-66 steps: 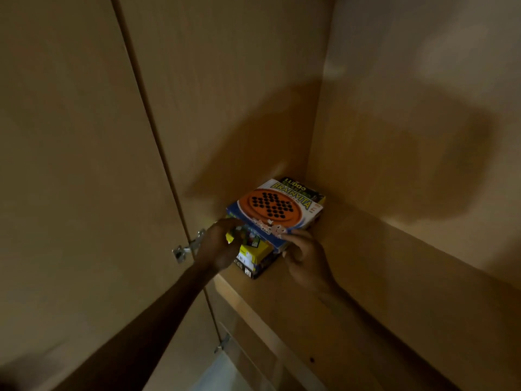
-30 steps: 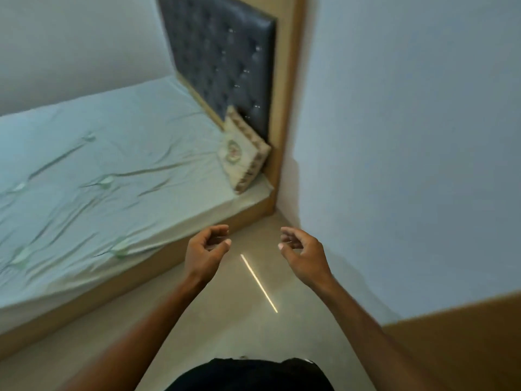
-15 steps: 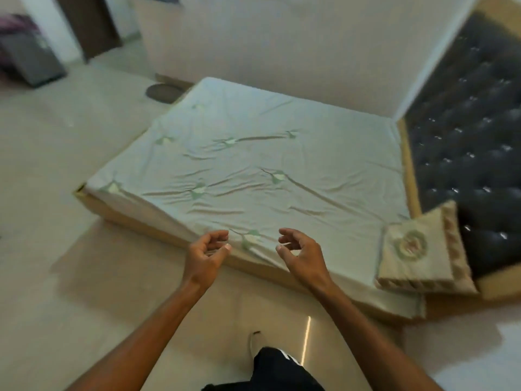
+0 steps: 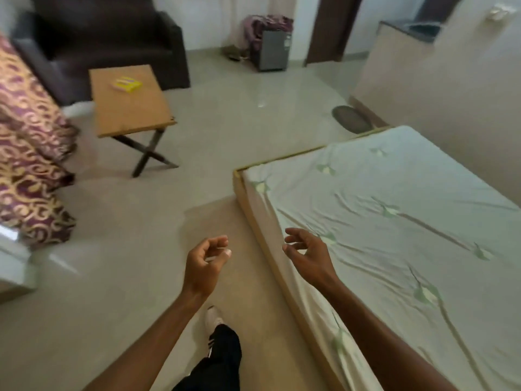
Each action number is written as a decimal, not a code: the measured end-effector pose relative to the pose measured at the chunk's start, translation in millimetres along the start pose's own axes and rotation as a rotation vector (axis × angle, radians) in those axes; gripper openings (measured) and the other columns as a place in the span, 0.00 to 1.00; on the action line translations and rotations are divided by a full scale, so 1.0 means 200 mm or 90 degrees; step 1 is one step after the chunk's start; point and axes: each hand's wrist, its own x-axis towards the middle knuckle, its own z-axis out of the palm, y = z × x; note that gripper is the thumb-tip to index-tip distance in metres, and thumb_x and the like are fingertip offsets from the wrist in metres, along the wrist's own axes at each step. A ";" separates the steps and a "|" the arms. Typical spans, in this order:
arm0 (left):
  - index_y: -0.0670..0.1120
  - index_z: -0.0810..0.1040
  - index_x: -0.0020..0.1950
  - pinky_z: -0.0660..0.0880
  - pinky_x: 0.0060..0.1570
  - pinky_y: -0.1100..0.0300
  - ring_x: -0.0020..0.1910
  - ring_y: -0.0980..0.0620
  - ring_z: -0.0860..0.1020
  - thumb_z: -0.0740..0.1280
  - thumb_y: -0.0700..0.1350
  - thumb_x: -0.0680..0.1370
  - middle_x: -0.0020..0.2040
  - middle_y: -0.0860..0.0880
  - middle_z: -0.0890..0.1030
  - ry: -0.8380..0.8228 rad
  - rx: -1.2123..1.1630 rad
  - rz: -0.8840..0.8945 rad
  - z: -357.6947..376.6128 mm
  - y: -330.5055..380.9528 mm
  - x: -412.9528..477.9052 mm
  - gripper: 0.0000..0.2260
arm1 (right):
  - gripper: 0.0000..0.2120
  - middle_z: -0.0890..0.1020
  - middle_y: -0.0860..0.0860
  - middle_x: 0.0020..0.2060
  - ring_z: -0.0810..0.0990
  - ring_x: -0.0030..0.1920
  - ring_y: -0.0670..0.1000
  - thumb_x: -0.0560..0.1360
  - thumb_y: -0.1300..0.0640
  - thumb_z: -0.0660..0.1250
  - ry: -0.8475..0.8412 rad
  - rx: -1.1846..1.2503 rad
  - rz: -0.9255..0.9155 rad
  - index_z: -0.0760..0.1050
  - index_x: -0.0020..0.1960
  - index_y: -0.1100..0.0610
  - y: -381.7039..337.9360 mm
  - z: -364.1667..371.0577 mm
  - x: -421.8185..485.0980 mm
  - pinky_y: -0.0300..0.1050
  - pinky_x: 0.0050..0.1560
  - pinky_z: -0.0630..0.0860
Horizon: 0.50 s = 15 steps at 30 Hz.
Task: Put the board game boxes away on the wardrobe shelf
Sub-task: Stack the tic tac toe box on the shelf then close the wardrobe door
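Note:
A small yellow game box (image 4: 126, 84) lies flat on a wooden folding table (image 4: 132, 114) at the far left of the room. My left hand (image 4: 205, 266) hovers over the floor in front of me, fingers loosely curled and holding nothing. My right hand (image 4: 308, 256) is held beside it over the bed's edge, fingers apart and empty. Both hands are far from the box. The wardrobe and its shelf are out of view.
A bed (image 4: 394, 235) with a pale green sheet fills the right side. A dark armchair (image 4: 98, 43) stands behind the table, patterned purple curtains (image 4: 25, 153) hang at the left, and a small grey cabinet (image 4: 272, 49) sits by the far wall. Open tiled floor (image 4: 225, 117) lies between.
My hands left the boxes stacked on the wardrobe shelf and came away empty. The view has swung from the wardrobe, past the bed's headboard, round to the room with the table.

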 end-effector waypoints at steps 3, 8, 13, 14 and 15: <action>0.50 0.82 0.51 0.78 0.51 0.58 0.45 0.54 0.81 0.71 0.41 0.70 0.48 0.51 0.84 0.062 -0.011 -0.012 -0.18 0.04 0.34 0.10 | 0.17 0.82 0.48 0.48 0.81 0.45 0.41 0.73 0.59 0.69 -0.053 -0.015 -0.044 0.77 0.61 0.54 -0.19 0.22 0.40 0.30 0.44 0.75; 0.49 0.82 0.50 0.77 0.50 0.57 0.43 0.54 0.80 0.71 0.44 0.67 0.47 0.50 0.84 0.155 -0.012 -0.013 -0.50 0.16 0.90 0.12 | 0.17 0.82 0.45 0.49 0.80 0.47 0.41 0.73 0.55 0.68 -0.129 -0.021 -0.089 0.77 0.61 0.52 -0.53 0.60 0.99 0.38 0.49 0.79; 0.50 0.82 0.49 0.77 0.51 0.55 0.43 0.54 0.80 0.70 0.44 0.67 0.47 0.50 0.84 0.245 -0.015 -0.009 -0.80 0.26 1.38 0.11 | 0.15 0.82 0.46 0.49 0.79 0.45 0.39 0.74 0.57 0.69 -0.199 0.006 -0.122 0.76 0.61 0.52 -0.86 0.97 1.51 0.26 0.41 0.74; 0.50 0.82 0.49 0.77 0.51 0.56 0.43 0.54 0.80 0.70 0.44 0.67 0.47 0.50 0.84 0.259 -0.014 -0.012 -0.85 0.27 1.46 0.11 | 0.15 0.82 0.45 0.49 0.80 0.46 0.39 0.74 0.57 0.69 -0.209 0.006 -0.125 0.76 0.60 0.51 -0.90 1.02 1.60 0.28 0.43 0.76; 0.50 0.82 0.49 0.77 0.51 0.55 0.43 0.54 0.80 0.70 0.44 0.67 0.47 0.50 0.84 0.274 -0.011 -0.011 -0.90 0.28 1.58 0.11 | 0.15 0.82 0.45 0.49 0.80 0.46 0.40 0.74 0.57 0.69 -0.219 0.011 -0.134 0.77 0.61 0.51 -0.95 1.11 1.72 0.30 0.44 0.77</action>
